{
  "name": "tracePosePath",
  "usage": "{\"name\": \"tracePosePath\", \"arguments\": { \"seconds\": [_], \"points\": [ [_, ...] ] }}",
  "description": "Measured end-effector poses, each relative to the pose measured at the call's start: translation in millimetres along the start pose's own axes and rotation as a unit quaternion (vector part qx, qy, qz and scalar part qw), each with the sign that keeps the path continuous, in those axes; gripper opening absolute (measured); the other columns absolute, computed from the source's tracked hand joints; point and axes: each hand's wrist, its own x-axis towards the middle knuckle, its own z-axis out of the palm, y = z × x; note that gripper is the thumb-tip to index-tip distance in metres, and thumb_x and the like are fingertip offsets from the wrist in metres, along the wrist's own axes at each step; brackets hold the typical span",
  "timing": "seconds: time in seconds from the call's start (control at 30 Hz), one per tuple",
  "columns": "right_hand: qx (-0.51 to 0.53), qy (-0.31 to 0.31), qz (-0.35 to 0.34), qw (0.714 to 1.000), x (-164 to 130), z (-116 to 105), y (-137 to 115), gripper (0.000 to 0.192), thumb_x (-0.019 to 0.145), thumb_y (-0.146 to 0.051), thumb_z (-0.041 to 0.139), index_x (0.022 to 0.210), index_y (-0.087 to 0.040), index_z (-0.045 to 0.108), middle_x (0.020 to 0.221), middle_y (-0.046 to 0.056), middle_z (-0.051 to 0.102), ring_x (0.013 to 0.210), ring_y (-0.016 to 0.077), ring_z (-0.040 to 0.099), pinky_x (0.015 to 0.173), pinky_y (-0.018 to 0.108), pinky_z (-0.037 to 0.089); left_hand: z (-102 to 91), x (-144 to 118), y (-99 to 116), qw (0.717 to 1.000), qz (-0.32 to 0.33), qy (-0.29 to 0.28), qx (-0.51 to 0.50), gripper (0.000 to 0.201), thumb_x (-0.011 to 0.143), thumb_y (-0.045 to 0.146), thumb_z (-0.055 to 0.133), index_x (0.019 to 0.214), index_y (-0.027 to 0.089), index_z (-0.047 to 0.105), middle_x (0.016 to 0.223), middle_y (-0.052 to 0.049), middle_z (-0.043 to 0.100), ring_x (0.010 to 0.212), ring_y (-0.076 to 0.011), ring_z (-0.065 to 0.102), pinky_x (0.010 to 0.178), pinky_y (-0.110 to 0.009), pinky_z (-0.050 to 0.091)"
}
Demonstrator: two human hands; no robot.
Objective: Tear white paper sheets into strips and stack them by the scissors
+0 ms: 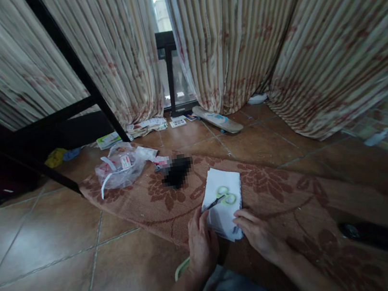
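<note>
A white folded cloth is spread on the patterned rug. Its near left edge is pinched in the narrow grip of the left hand, while its near right corner is pressed flat under the right hand. Green-handled scissors are laid on the cloth just beyond both grips.

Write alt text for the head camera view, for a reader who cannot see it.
Two bare hands rest on a folded white cloth on a patterned rug: left hand at its left edge, right hand at its near corner. Green-handled scissors lie on it; striped curtains hang behind.
</note>
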Motion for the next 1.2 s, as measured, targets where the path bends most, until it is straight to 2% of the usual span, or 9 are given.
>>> {"name": "tracePosePath", "arguments": {
  "seconds": [0.2,0.37,0.5,0.63,0.8,0.97,1.1,1.2],
  "points": [
    [0.026,-0.018,-0.005,0.999,17,-8,1,0.024,0.091,-0.017,0.041,0.085,-0.023,0.064,0.098,0.004,0.066,0.086,0.016,0.063,0.076,0.028,0.052,0.7,-2,0,1.0,0.004,-0.015,0.022,0.046,0.082,0.006,0.044,0.126,0.018,0.049,0.141,-0.012,0.04,0.127,-0.0285,0.041,0.101,-0.051,0.04],
    [0.052,-0.058,-0.021,0.997,35,-26,-8,0.024,0.09,-0.017,0.042,0.083,-0.022,0.064,0.086,0.002,0.066,0.08,0.0148,0.062,0.073,0.025,0.051,2.7,-1,-1,0.999,0.018,-0.018,0.046,0.041,0.085,0.008,0.04,0.124,0.015,0.049,0.14,-0.015,0.039,0.126,-0.0303,0.041,0.101,-0.052,0.04],
    [0.045,-0.079,-0.03,0.995,44,-44,-18,0.026,0.091,-0.016,0.041,0.084,-0.023,0.065,0.087,0.001,0.067,0.081,0.0138,0.063,0.073,0.024,0.052,5.5,0,-2,0.997,0.025,-0.017,0.07,0.045,0.08,0.003,0.039,0.123,0.014,0.05,0.137,-0.015,0.042,0.128,-0.03,0.039,0.103,-0.052,0.038],
    [0.022,-0.073,-0.033,0.997,40,-58,-24,0.027,0.09,-0.014,0.04,0.086,-0.024,0.065,0.095,0.001,0.068,0.084,0.0138,0.065,0.075,0.024,0.053,7.6,2,-2,0.995,0.034,-0.018,0.094,0.047,0.078,0.002,0.039,0.123,0.012,0.051,0.136,-0.016,0.043,0.128,-0.0297,0.039,0.104,-0.05,0.037],
    [-0.02,-0.001,-0.012,1.0,3,-75,-21,0.027,0.091,-0.016,0.04,0.093,-0.025,0.065,0.112,0.003,0.066,0.097,0.0157,0.066,0.083,0.026,0.055,8.3,2,-3,0.993,0.045,-0.021,0.109,0.045,0.079,0.005,0.04,0.123,0.011,0.051,0.135,-0.017,0.044,0.127,-0.0307,0.04,0.103,-0.051,0.038],
    [-0.065,0.116,0.082,0.988,-65,-87,-5,0.025,0.089,-0.019,0.043,0.099,-0.027,0.065,0.115,0.002,0.067,0.099,0.0173,0.067,0.086,0.029,0.056,9.5,3,-5,0.992,0.058,-0.014,0.11,0.046,0.08,0.005,0.039,0.124,0.011,0.049,0.135,-0.017,0.045,0.127,-0.0302,0.041,0.103,-0.051,0.038],
    [-0.077,0.15,0.153,0.974,-112,-78,18,0.023,0.087,-0.02,0.044,0.093,-0.025,0.065,0.112,0.003,0.068,0.095,0.0189,0.068,0.084,0.033,0.057,9.9,5,-8,0.991,0.07,-0.012,0.11,0.043,0.081,0.006,0.038,0.123,0.012,0.049,0.133,-0.016,0.045,0.124,-0.0303,0.043,0.101,-0.051,0.04],
    [-0.071,0.158,0.185,0.967,-132,-66,32,0.023,0.085,-0.019,0.044,0.091,-0.025,0.066,0.111,0.004,0.069,0.097,0.0198,0.068,0.086,0.035,0.057,8.8,7,-9,0.992,0.064,-0.017,0.104,0.043,0.081,0.006,0.037,0.122,0.011,0.05,0.133,-0.017,0.045,0.124,-0.0314,0.043,0.101,-0.051,0.04]
  ]
}}
